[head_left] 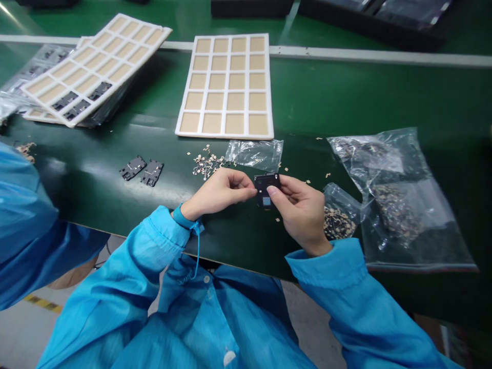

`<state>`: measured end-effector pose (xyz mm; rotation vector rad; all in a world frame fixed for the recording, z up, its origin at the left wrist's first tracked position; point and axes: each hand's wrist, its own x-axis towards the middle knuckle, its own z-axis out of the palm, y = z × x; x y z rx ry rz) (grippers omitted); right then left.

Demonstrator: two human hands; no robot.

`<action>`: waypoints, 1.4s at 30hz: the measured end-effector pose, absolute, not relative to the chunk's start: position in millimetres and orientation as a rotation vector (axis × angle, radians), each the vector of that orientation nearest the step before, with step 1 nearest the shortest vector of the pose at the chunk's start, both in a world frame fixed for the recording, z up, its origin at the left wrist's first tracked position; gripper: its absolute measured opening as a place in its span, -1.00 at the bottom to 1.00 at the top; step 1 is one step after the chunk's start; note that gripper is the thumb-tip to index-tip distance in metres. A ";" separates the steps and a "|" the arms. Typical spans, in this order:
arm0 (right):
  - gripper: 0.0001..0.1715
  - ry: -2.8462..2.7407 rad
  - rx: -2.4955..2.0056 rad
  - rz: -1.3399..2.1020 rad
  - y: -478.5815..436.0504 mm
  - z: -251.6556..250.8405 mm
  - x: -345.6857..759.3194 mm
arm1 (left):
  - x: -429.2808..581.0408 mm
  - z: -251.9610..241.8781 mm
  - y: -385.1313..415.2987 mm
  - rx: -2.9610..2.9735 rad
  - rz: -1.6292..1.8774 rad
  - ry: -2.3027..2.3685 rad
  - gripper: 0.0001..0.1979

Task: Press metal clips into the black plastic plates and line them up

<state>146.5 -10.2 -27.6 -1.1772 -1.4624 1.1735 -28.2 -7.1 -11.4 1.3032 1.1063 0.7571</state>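
Note:
A small black plastic part is held above the green table between both hands. My right hand grips its right side, thumb on its front. My left hand is pinched at the part's left edge, fingers curled. Just beyond my left hand lies a little heap of tiny pale metal pieces. Two more black parts lie side by side on the table to the left.
A white tray with empty tan pockets lies ahead. A tilted stack of similar trays, a few black parts in it, is at far left. Clear plastic bags of small pieces lie at right; an empty small bag sits ahead. A blue sleeve shows at left.

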 end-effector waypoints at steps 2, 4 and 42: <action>-0.76 -1.464 -1.178 1.174 -10.4 -27.4 146.5 | -28.4 -11.6 -7.3 1.303 0.759 1.104 -0.83; -0.77 -1.467 -1.171 1.177 -10.7 -27.2 146.4 | -28.6 -11.8 -7.4 1.300 0.763 1.098 -0.83; -0.69 -1.519 -1.147 1.170 -10.2 -32.9 146.2 | -23.8 -14.4 -12.2 1.383 0.813 1.124 -0.85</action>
